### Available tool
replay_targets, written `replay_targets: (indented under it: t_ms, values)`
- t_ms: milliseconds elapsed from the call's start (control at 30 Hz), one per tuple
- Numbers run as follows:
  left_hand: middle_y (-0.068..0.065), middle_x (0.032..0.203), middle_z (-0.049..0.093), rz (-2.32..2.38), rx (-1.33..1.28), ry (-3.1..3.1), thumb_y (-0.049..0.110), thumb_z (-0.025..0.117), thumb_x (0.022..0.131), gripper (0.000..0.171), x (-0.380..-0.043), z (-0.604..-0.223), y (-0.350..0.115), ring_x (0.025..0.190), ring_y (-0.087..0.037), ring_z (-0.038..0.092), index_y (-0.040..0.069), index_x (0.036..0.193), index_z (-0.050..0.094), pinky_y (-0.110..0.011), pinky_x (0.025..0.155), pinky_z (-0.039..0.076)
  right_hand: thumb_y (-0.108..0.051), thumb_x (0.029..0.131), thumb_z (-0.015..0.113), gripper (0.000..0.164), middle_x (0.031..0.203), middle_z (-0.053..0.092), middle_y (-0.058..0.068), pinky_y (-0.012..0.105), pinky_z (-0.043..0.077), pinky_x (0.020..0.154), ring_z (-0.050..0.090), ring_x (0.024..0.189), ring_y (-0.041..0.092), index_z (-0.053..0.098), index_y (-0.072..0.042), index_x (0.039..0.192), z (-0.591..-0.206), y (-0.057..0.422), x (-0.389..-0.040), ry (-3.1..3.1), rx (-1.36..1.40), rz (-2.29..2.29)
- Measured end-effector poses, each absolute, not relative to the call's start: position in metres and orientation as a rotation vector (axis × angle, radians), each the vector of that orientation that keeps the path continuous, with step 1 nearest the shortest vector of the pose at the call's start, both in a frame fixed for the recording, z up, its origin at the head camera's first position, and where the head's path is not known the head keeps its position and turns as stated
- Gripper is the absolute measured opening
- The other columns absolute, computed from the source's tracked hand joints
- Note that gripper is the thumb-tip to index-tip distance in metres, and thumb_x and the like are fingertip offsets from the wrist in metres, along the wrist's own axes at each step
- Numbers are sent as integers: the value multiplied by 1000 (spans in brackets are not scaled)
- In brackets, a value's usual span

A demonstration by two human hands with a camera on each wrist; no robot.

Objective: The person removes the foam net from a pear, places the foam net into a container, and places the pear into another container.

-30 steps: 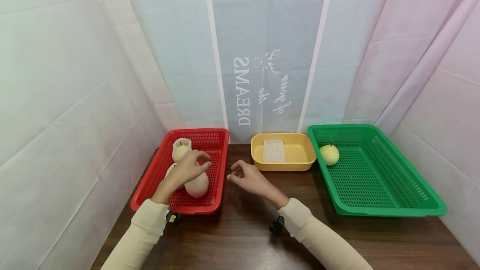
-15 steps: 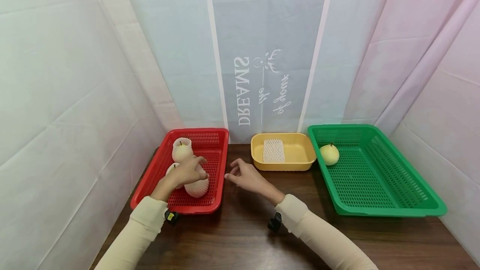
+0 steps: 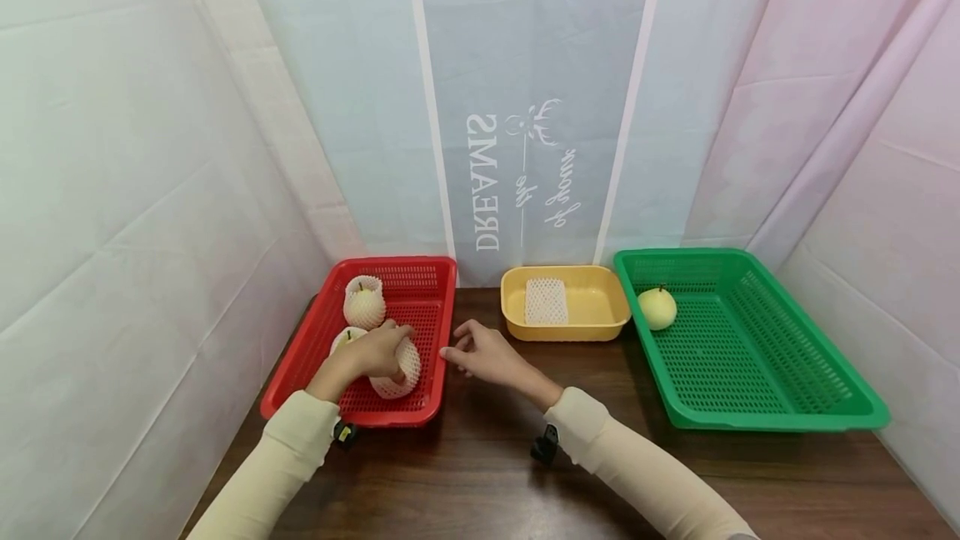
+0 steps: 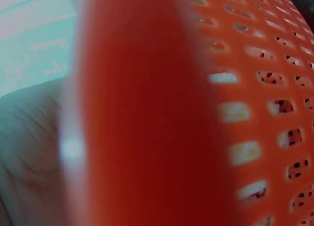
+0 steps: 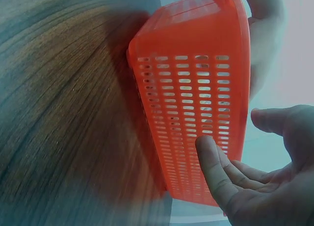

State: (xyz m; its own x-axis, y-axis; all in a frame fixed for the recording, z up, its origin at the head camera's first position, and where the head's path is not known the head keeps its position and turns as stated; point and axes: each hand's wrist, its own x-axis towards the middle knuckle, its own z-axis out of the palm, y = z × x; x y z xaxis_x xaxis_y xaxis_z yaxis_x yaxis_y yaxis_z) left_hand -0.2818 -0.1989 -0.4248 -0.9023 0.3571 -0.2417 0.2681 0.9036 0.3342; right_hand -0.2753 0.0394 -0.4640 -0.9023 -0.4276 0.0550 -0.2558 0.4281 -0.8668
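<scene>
Inside the red basket (image 3: 442, 340), my left hand (image 3: 375, 352) grips a pear in a white foam net (image 3: 405, 373), thumb and fingers round its top. The hand partly covers a second netted pear (image 3: 345, 337), and a third netted pear (image 3: 365, 304) lies behind. Just outside the basket's right wall is my right hand (image 3: 487, 354), its fingers loosely bent and holding nothing. In the right wrist view this right hand (image 5: 265, 172) has thumb and fingers spread beside the basket wall (image 5: 191, 103). The basket rim (image 4: 142, 113) fills much of the left wrist view.
A yellow tray (image 3: 596, 327) with a foam net (image 3: 546, 302) in it stands at the back middle. To the right, a green basket (image 3: 750, 357) holds a bare pear (image 3: 657, 309) at its left side. Curtains border the wooden table (image 3: 480, 473).
My left hand has lowered onto the front netted pear and taken hold of it. The right hand has drifted slightly left towards the red basket.
</scene>
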Motion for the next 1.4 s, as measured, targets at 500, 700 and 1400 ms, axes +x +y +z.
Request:
replay_targets:
  t_ms: [500, 700, 1400]
  values:
    - [-23, 138, 65, 455, 385, 2813, 24, 92, 82, 80, -281, -433, -199, 131, -39, 62, -5, 145, 53, -55, 110, 50, -20, 99, 76, 41, 97, 76, 14, 53, 65, 75, 77, 83, 36, 59, 7, 126, -461, 32, -274, 2391, -510, -1584]
    - [-21, 140, 62, 507, 405, 2772, 21, 92, 83, 79, -279, -434, -197, 128, -35, 61, -3, 147, 52, -55, 111, 49, -16, 99, 76, 42, 100, 76, 16, 54, 64, 78, 78, 82, 35, 58, 8, 128, -462, 30, -276, 2286, -440, -1647]
    - [-24, 139, 56, 445, 440, 2770, 16, 94, 78, 81, -275, -440, -198, 126, -36, 61, 5, 148, 55, -58, 105, 53, 0, 98, 72, 46, 107, 74, 25, 61, 59, 92, 74, 70, 19, 49, 15, 135, -463, 25, -279, 1971, -288, -1892]
